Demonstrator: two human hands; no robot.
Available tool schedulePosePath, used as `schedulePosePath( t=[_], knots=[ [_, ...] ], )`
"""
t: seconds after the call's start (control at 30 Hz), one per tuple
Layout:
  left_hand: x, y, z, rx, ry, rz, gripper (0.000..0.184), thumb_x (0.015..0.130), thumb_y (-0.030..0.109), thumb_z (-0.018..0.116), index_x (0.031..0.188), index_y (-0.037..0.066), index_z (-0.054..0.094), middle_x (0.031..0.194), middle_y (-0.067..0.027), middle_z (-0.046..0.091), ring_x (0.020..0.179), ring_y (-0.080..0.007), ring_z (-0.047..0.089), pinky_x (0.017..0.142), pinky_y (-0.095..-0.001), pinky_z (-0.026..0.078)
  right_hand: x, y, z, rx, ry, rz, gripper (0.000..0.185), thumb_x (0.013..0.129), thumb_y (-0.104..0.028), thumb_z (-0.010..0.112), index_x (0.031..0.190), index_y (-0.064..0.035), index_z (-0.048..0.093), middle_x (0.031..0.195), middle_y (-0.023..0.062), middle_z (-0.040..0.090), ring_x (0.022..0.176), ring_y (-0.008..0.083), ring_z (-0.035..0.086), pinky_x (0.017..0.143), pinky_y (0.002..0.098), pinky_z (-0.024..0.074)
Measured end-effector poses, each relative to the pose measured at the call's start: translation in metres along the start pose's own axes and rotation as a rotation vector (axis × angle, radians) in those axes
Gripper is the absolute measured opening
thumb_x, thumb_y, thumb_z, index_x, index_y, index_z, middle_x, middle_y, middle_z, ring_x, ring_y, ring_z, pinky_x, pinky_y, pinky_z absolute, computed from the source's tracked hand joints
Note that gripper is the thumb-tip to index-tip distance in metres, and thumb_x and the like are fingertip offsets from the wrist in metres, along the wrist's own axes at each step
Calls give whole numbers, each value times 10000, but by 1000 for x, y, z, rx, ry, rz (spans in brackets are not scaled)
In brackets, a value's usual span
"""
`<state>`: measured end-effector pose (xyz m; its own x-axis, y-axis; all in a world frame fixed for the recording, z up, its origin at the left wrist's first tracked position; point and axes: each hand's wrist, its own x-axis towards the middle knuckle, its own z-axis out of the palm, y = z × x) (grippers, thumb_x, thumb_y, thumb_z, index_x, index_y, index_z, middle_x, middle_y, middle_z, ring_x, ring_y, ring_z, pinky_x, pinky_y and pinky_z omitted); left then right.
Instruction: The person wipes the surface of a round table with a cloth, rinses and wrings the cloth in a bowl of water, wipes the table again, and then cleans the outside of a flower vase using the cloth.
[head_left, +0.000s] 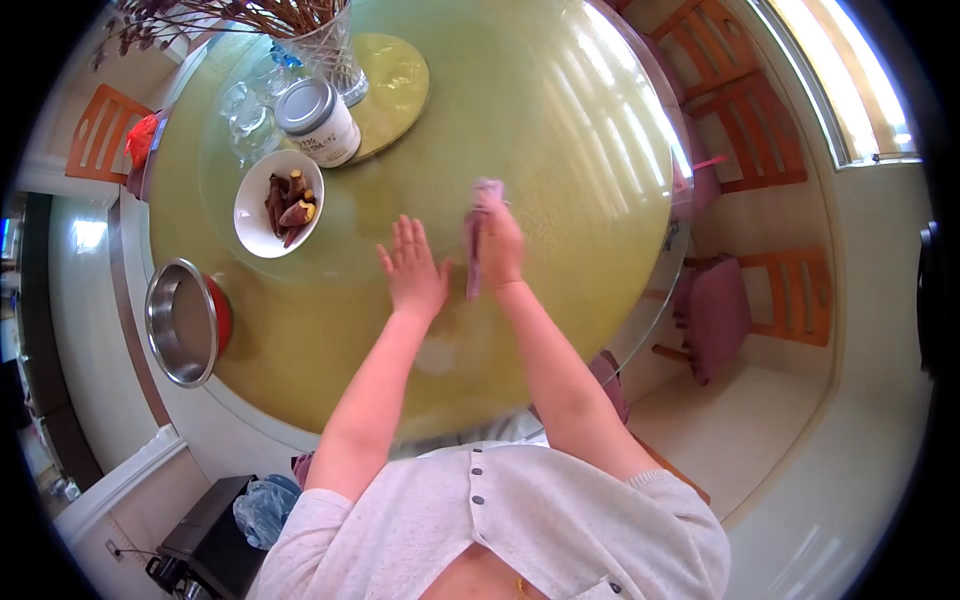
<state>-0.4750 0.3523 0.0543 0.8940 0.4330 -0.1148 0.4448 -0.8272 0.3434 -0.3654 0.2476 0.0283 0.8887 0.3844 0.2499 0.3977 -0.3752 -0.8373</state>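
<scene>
My left hand [415,272] lies flat on the round, yellow-green table [560,330], its fingers spread and nothing in it. Just to its right, my right hand [497,240] grips a pinkish-purple cloth [473,250], which hangs out along the left side of the hand and past the fingertips. The cloth is slightly blurred, and part of it is hidden by the hand. Left of both hands stands a white bowl [254,232] with several dark red sweet potatoes [298,213] in it.
Behind the bowl are a white jar [330,135] with a grey lid, clear glasses [250,125] and a glass vase [335,60] of dried stems. A metal basin [185,325] sits at the left table edge. Wooden chairs [790,295] stand at the right.
</scene>
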Motion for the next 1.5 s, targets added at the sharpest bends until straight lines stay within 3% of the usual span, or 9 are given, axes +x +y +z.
schedulePosePath(
  t=[0.07,0.13,0.23,0.57,0.8,1.0,1.17,1.27,1.5],
  knots=[
    [6,-1,-23,184,-239,-226,829,917,295,566,1519,2,77,1606,-149,60,1489,-294,58,1180,-526,41,7,-13,27,-12,-119,-38,408,931,-116,530,1336,-70,521,1403,139,500,1323,283,449,1117,408,327],
    [8,-16,-18,156,-209,-261,834,914,280,572,1520,2,70,1608,-145,56,1489,-290,55,1181,-523,48,9,-22,46,-415,-403,-239,488,944,-252,519,1390,-61,457,1451,110,456,1396,254,355,1158,450,226],
    [8,-42,10,161,-115,-242,834,911,248,575,1521,4,62,1609,-139,50,1490,-284,51,1184,-510,58,33,-11,45,-565,-453,-207,634,931,-372,508,1473,-93,335,1537,95,330,1462,230,209,1188,471,95],
    [10,-48,20,140,-52,-134,791,928,203,541,1521,0,59,1610,-140,35,1490,-289,42,1190,-482,73,146,43,41,-932,-173,213,715,943,-469,374,1514,-59,243,1592,127,185,1485,287,100,1195,457,61],
    [13,-49,30,452,-118,-172,723,931,187,460,1521,-4,88,1611,-141,43,1492,-291,44,1190,-490,76,70,-18,88,-756,-372,-118,702,930,-419,418,1493,-26,273,1570,164,228,1476,311,128,1196,457,82],
    [6,-57,29,129,18,-112,721,925,188,454,1515,-17,94,1603,-166,53,1491,-298,33,1192,-482,38,28,-28,87,-577,-439,-256,683,904,-394,471,1474,-44,332,1547,140,297,1459,283,201,1187,466,117],
    [6,-56,26,411,-59,-125,754,926,217,506,1513,-18,93,1603,-158,64,1488,-302,52,1196,-459,51,68,-17,70,-663,-441,-160,697,899,-406,469,1483,-56,317,1558,126,280,1465,257,192,1192,457,104],
    [5,-54,18,135,-17,-115,780,920,204,544,1514,-13,88,1603,-154,69,1487,-300,60,1195,-458,64,108,8,59,-693,-348,-67,714,903,-420,461,1494,-57,290,1570,125,252,1470,253,178,1196,447,93],
    [7,-52,20,180,-43,-143,776,931,234,533,1519,4,82,1608,-136,68,1488,-284,70,1197,-446,93,170,62,31,-839,-174,123,760,905,-464,435,1514,-55,235,1589,130,191,1477,252,147,1199,433,79]
  ],
)
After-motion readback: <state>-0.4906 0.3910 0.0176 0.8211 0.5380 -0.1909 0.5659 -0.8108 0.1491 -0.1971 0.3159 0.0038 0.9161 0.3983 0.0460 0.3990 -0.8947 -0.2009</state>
